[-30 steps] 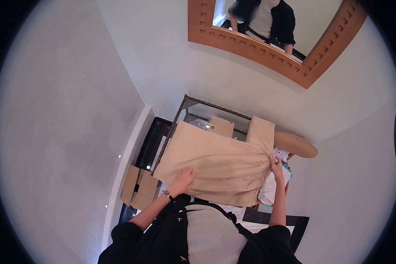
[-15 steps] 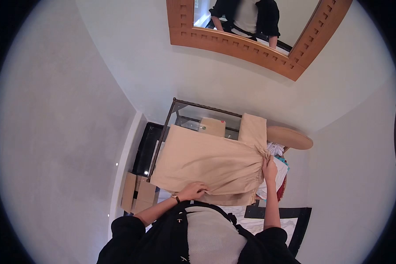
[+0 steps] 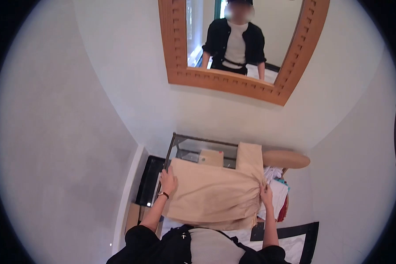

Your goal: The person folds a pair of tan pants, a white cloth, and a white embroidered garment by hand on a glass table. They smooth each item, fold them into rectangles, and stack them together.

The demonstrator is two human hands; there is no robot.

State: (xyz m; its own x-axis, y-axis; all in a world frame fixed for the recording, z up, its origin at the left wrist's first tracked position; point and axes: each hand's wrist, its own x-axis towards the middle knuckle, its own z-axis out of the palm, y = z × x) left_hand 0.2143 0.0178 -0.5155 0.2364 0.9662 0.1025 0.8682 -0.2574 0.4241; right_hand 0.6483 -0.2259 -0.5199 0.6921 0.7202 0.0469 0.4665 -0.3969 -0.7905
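Note:
A beige garment point(image 3: 207, 193) with a gathered section at its right side lies spread over a glass-topped table point(image 3: 187, 144). A narrower part of the same cloth extends up toward the wall. My left hand point(image 3: 169, 181), wearing a wristband, rests on the garment's upper left corner beside the table's metal rail, its fingers stretched out. At the right, my right hand point(image 3: 266, 193) has its fingers closed on the gathered cloth. Folds and creases run leftward from that gather.
A wood-framed mirror point(image 3: 224, 81) hangs on the wall ahead. Below the glass sits a tan box point(image 3: 211, 158). Right of the table are a round brown board point(image 3: 287, 159) and white cloth items point(image 3: 275, 193). Cardboard boxes point(image 3: 133, 215) stand at lower left.
My left hand has moved from the garment's lower edge up to its upper left corner. My right hand stays at the gather. The view has tilted up, showing more mirror.

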